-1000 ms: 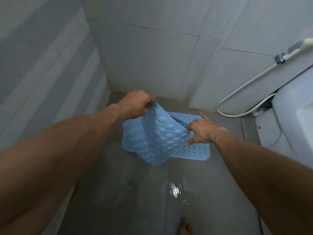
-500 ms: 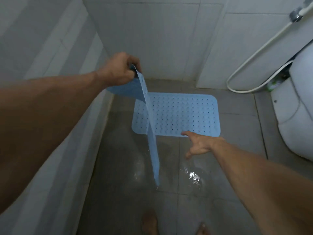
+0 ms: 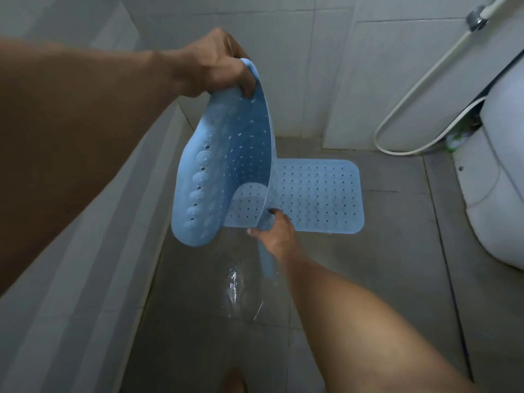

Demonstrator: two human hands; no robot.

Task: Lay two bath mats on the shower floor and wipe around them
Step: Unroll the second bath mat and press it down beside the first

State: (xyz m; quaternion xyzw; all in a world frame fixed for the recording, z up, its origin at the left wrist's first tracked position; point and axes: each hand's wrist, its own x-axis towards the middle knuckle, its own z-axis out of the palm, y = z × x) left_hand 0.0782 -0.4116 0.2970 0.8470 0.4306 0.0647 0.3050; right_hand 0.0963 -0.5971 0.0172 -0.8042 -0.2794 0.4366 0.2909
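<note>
One blue perforated bath mat (image 3: 317, 197) lies flat on the grey shower floor (image 3: 391, 251) near the back wall. A second blue bath mat (image 3: 224, 171) hangs curled in the air in front of it, suction cups showing on its left side. My left hand (image 3: 218, 66) is shut on its top edge, raised high. My right hand (image 3: 272, 231) pinches the hanging mat's lower edge, low over the floor and just in front of the flat mat.
A white toilet (image 3: 499, 177) stands at the right. A white spray hose (image 3: 425, 89) loops down the tiled back wall. A white striped wall (image 3: 71, 265) runs along the left. The floor is wet with a shiny puddle (image 3: 235, 290). A bare foot (image 3: 234, 380) shows at the bottom.
My left hand has lifted the second mat higher and it has curled open toward me. My right hand has moved from the bare floor to grip its lower edge.
</note>
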